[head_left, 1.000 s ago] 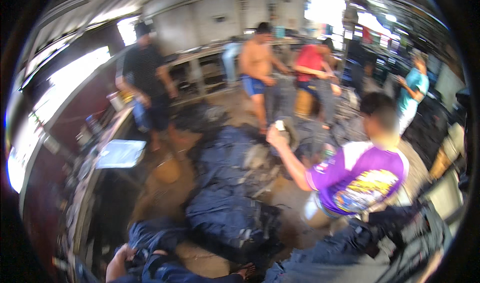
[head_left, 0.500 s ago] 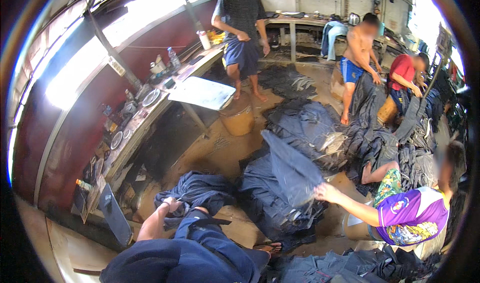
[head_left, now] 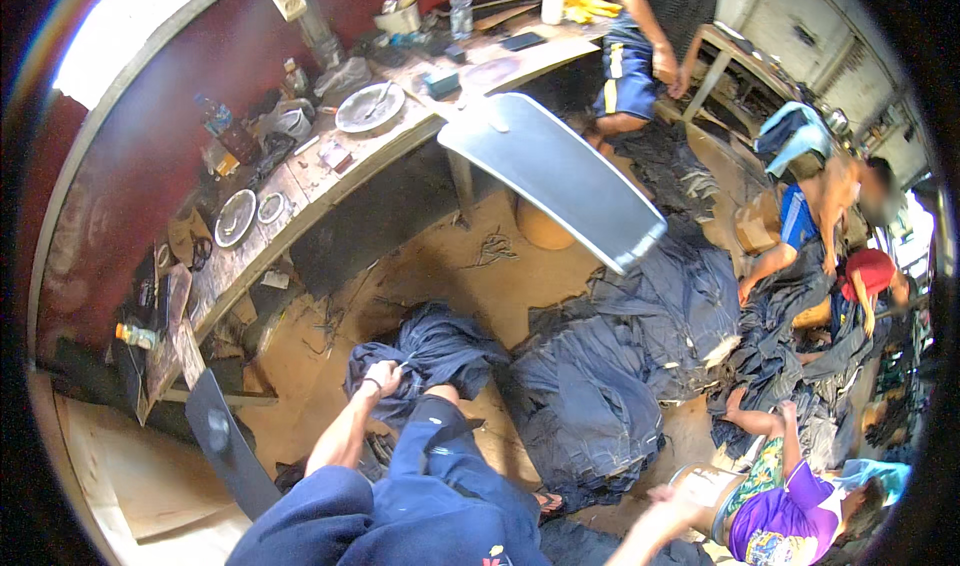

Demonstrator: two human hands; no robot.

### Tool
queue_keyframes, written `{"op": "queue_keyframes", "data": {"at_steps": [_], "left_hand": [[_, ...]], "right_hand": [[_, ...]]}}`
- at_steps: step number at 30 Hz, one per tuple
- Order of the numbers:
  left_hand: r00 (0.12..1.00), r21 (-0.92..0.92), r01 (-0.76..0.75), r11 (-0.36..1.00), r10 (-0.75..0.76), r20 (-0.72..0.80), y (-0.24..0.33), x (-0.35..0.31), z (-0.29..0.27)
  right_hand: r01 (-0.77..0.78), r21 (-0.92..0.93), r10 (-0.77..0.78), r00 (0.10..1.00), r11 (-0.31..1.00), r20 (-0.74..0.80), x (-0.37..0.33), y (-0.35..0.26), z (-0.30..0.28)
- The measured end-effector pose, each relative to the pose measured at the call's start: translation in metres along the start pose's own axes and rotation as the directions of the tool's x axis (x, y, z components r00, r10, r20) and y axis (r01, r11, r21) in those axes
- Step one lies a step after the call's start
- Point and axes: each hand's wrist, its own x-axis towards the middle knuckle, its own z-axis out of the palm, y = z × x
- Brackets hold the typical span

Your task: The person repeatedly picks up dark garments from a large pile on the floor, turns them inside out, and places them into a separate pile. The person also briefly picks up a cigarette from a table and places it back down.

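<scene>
My left hand (head_left: 380, 377) is closed on the edge of a dark blue cloth bundle (head_left: 440, 341) that lies bunched up in front of my left knee. A small pale bit shows at its fingertips, too small to name. From the lower edge my right forearm reaches in, and my right hand (head_left: 676, 511) is smeared by motion. It is near a stool or bucket with a pale top (head_left: 700, 486), and its fingers cannot be made out. Ahead of me lies a big heap of dark blue garments (head_left: 590, 396) with pale seams.
A long wooden bench (head_left: 310, 181) with plates, bottles and clutter runs along the left wall. A grey board (head_left: 560, 176) juts from it over the floor; another dark board (head_left: 225, 446) stands near my left. A person in purple (head_left: 790, 516) sits at right; others work farther back.
My view has swung, so the bench and boards sit larger. My right forearm has come into view. The garment the person in purple held up is no longer raised. My left hand stays at the bundle.
</scene>
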Motion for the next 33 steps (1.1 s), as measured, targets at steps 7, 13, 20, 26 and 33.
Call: {"op": "queue_keyframes", "data": {"at_steps": [7, 13, 20, 26, 33], "left_hand": [[0.989, -0.245, 0.026, 0.969, 0.011, 0.146, 0.009, 0.071, -0.060], [0.989, -0.413, -0.084, 0.907, 0.127, 0.077, 0.032, 0.061, -0.106], [0.975, -0.393, -0.177, 0.902, 0.216, 0.057, 0.065, 0.050, -0.135], [0.967, -0.409, -0.170, 0.897, 0.231, 0.103, 0.077, 0.057, -0.132], [0.986, -0.407, -0.139, 0.903, 0.165, 0.030, 0.030, 0.088, -0.166]], "right_hand": [[0.209, -0.597, 0.379, 0.603, 0.774, 0.702, -0.135, 0.141, 0.271], [0.677, -0.353, 0.181, 0.314, 0.645, 0.932, -0.199, 0.223, 0.338], [0.637, -0.358, 0.349, 0.145, 0.683, 0.926, -0.224, 0.296, 0.330], [0.731, -0.358, 0.353, 0.171, 0.581, 0.920, -0.231, 0.321, 0.320], [0.294, -0.663, 0.259, 0.755, 0.689, 0.603, -0.180, 0.210, 0.358]]}}
